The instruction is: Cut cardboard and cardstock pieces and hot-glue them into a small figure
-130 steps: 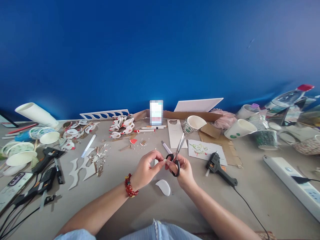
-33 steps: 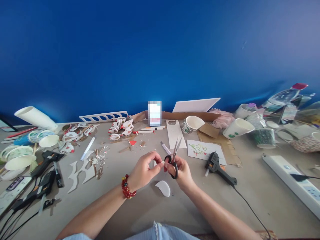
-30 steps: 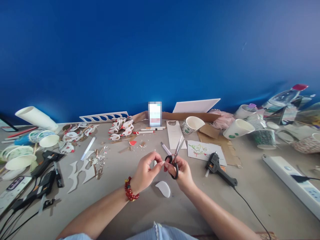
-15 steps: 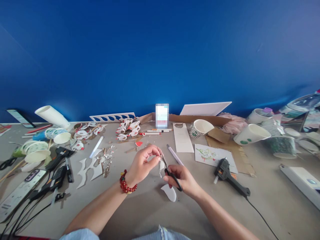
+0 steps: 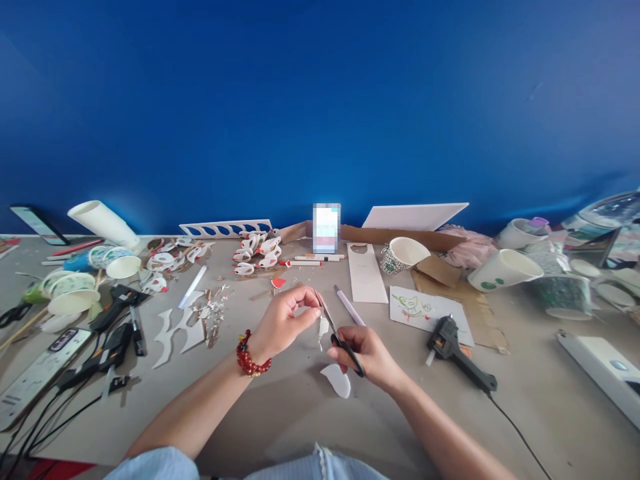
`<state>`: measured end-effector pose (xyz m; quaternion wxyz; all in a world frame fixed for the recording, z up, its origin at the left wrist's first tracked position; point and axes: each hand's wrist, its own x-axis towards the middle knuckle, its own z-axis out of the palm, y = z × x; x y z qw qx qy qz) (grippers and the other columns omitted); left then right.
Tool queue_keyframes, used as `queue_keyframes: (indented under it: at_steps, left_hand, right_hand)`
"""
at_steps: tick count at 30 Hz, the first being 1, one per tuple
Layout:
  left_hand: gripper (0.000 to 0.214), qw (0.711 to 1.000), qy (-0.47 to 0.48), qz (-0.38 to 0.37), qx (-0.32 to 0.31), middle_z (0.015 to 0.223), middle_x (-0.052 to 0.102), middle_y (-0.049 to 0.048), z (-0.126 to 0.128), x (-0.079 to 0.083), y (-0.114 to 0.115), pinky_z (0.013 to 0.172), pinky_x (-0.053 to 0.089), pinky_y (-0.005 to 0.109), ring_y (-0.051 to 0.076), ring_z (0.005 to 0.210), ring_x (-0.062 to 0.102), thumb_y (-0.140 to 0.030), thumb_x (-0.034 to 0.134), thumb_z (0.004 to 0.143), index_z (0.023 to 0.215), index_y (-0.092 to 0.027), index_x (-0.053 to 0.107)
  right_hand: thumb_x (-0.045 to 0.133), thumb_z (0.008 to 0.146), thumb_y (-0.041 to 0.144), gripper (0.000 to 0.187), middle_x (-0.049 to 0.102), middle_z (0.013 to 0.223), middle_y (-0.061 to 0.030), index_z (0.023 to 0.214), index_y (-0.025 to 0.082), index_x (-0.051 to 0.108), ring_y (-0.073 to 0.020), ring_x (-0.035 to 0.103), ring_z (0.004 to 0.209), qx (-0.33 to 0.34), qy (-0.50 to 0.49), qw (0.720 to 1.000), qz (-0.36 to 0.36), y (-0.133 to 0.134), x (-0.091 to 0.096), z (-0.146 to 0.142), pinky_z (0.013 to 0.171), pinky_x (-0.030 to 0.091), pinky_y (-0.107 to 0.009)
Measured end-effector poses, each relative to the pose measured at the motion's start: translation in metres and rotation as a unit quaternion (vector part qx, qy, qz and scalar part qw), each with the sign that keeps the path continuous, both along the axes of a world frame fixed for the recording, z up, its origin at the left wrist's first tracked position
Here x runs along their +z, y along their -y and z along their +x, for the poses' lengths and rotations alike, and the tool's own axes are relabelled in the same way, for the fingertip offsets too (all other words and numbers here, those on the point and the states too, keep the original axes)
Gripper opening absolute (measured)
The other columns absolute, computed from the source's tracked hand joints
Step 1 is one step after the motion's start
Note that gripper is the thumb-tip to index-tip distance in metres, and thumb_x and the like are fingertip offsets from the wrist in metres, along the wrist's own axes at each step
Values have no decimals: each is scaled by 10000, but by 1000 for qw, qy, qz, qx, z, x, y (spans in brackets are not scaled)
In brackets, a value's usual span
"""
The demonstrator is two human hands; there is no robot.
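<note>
My left hand (image 5: 285, 320) is held above the grey table (image 5: 280, 413), thumb and fingers pinched on a small white paper piece (image 5: 323, 327) that hangs down beside them. My right hand (image 5: 367, 353) grips black-handled scissors (image 5: 336, 330), whose blades point up and left and meet the paper close to my left fingertips. A red bead bracelet (image 5: 249, 357) circles my left wrist. A rounded white paper cut-out (image 5: 338, 380) lies on the table just below both hands.
A black glue gun (image 5: 457, 353) with its cable lies to the right, by a sheet with a drawing (image 5: 430, 307). Paper cups (image 5: 503, 269) stand at the right and left. White cut-outs (image 5: 175, 330), scraps, more glue guns and a power strip (image 5: 37, 373) fill the left side.
The scissors swung from pointing up and right to pointing up and left against the paper. My right hand dropped lower and my left hand rose slightly. The view shifted left.
</note>
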<state>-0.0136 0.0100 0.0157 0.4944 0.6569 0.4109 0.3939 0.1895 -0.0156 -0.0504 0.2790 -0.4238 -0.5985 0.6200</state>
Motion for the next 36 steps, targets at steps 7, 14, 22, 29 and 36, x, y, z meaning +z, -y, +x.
queue_keyframes:
  at_steps: [7,14,22,29,36]
  left_hand:
    - [87,1000,-20,-2,-1,948,671,57,-1,0,-1,856,473,300,180,914,617,-218,555,861,784,-177,562]
    - [99,1000,-25,0,3,947,687,52,-2,1,-1,844,471,297,179,901,626,-217,568,852,763,-173,574]
    - [89,999,-35,-29,7,850,672,32,-3,1,-2,745,467,257,156,808,608,-233,587,845,826,-166,643]
    - [89,997,-64,3,46,970,686,50,-8,-10,-13,772,482,261,164,877,624,-228,563,855,804,-171,607]
    - [67,978,-129,-100,-129,788,707,21,4,-50,-8,641,486,257,159,716,647,-221,628,791,750,-169,616]
  right_hand:
    - [695,766,541,447,550,504,12,564,195,496,-119,445,458,0,21,999,25,-1,-2,0,453,288,-230]
    - [672,782,551,457,538,502,16,567,199,477,-111,424,446,0,42,999,35,-1,-7,1,445,279,-226]
    - [740,719,482,511,383,439,52,490,218,368,-99,311,441,-47,98,988,107,-5,-2,1,426,200,-226]
    - [733,734,459,396,463,518,41,578,193,485,-106,388,493,-113,94,982,117,-9,-9,2,461,277,-217]
    - [686,776,461,297,567,645,16,803,176,608,-133,487,580,-210,56,967,135,-22,-17,11,530,373,-216]
